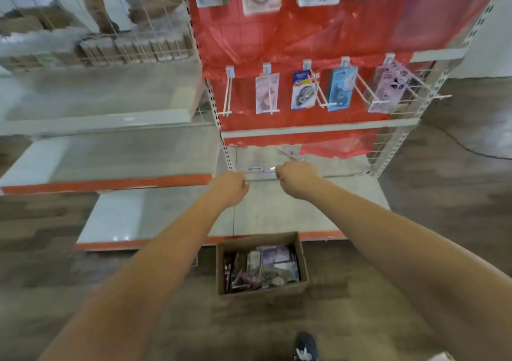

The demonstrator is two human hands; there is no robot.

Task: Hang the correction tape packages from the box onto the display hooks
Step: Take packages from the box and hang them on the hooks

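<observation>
Both arms reach forward over the box, which sits on the floor against the lowest shelf, open side up and stuffed with jumbled packages lying at mixed angles. Between the 2 hands a clear, blurred package lies with its long axis running left to right, roughly level. The left hand is curled at its left end and the right hand is curled at its right end; the fingers face away, so the exact grip cannot be told, though each hand appears to pinch an end. Above, on the red panel, 5 hooks jut outward; 4 carry hung packages with long axes vertical, and the leftmost hook is bare.
</observation>
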